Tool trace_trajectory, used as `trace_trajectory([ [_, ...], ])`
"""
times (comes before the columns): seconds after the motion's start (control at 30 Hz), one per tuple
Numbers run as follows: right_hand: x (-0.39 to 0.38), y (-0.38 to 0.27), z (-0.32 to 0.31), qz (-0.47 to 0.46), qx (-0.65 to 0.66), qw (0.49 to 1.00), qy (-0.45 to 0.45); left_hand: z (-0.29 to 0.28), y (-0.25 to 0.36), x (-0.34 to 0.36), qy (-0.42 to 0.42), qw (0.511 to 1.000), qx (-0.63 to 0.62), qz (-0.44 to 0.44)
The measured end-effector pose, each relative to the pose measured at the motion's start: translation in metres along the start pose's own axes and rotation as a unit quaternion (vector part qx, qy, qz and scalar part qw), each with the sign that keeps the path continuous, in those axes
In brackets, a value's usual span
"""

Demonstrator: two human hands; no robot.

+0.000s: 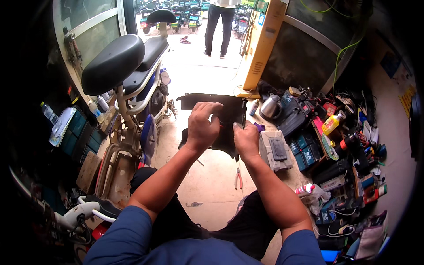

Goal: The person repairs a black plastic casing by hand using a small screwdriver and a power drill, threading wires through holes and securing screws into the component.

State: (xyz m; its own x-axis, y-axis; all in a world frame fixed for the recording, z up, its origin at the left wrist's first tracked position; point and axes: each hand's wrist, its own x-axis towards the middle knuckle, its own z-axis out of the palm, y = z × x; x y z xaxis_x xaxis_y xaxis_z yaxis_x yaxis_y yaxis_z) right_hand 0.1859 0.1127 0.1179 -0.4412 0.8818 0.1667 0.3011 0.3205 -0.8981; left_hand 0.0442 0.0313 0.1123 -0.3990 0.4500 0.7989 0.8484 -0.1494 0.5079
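A black plastic panel (226, 115) with an irregular outline is upright in front of me, above the floor. My right hand (246, 140) is closed on its right edge, thumb uppermost. A dark, narrow strip rises above that thumb along the edge; I cannot tell whether it is part of the panel or a separate tool. Before the panel's left half is my left hand (204, 127), its fingers bent and its thumb apart, with nothing visible between them. It hides part of the panel behind. Pliers with red handles (238, 179) lie on the floor below.
A white scooter frame with a black seat (114, 65) stands at left. To the right are a grey case (276, 151), a steel kettle (270, 107), a yellow bottle (332, 123) and several batteries. A yellow cabinet (260, 48) and a standing person (219, 26) are ahead.
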Motion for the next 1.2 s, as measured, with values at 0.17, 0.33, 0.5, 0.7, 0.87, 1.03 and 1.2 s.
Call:
trace_trajectory([
  [0.17,-0.004,-0.005,0.004,-0.101,-0.116,0.987,0.043,-0.008,0.035,-0.01,-0.143,0.961,-0.137,-0.194],
  [0.33,-0.016,-0.012,0.024,-0.348,-0.235,0.9,0.114,0.002,0.031,-0.027,-0.132,0.805,-0.416,-0.402],
  [0.5,-0.032,-0.012,0.045,-0.436,-0.296,0.846,0.086,-0.017,0.019,-0.029,-0.031,0.66,-0.528,-0.534],
  [0.7,-0.058,-0.027,0.031,-0.439,-0.255,0.861,-0.038,-0.036,0.004,-0.045,-0.001,0.643,-0.577,-0.504],
  [0.87,-0.081,-0.05,-0.014,-0.417,-0.239,0.873,-0.082,-0.067,0.003,-0.044,-0.054,0.665,-0.565,-0.485],
  [1.03,-0.066,-0.05,-0.08,-0.394,-0.26,0.88,-0.047,-0.104,0.011,-0.034,-0.112,0.689,-0.547,-0.463],
  [1.2,-0.03,-0.011,-0.127,-0.173,-0.234,0.952,-0.09,-0.116,0.002,-0.032,-0.115,0.68,-0.573,-0.444],
])
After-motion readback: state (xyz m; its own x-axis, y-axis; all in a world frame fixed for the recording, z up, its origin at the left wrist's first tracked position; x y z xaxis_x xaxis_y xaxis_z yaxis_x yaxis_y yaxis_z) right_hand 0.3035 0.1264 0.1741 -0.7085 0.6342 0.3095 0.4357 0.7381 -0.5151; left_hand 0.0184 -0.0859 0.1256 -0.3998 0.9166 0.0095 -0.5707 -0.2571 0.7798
